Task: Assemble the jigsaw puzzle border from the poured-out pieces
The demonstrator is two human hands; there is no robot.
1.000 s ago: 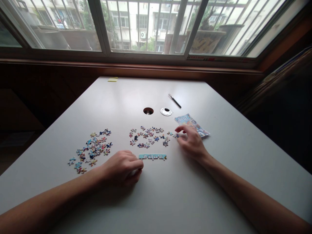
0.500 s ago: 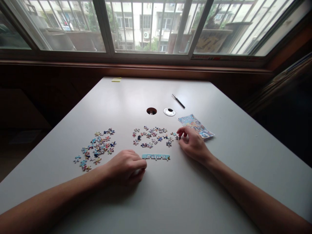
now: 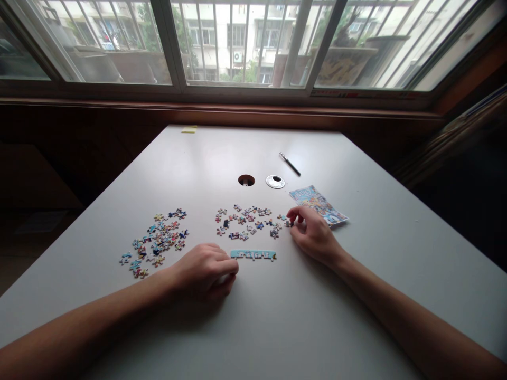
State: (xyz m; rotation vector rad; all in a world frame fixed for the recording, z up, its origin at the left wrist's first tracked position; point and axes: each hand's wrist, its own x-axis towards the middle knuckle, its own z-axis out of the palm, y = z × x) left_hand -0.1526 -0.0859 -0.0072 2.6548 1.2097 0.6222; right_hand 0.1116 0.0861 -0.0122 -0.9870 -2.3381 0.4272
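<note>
A: You seem to be picking out a loose puzzle piece (image 3: 287, 224), at the right end of the middle scatter (image 3: 259, 225) on the worktop (image 3: 277, 322); lifting it would call for a pinch clear of its neighbours.
B: Your right hand (image 3: 312, 235)?
A: Curled, thumb and forefinger close together at that piece; I can't tell whether you grip it.
B: Your left hand (image 3: 206, 269)?
A: Bent inward, just beside the left end of the joined strip (image 3: 253, 254); its fingertips are hidden, so I can't tell whether they pinch anything.

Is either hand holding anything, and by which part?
The right hand seems to pinch a puzzle piece by its nearest edge, though not certainly; nothing held shows in the left hand.
</note>
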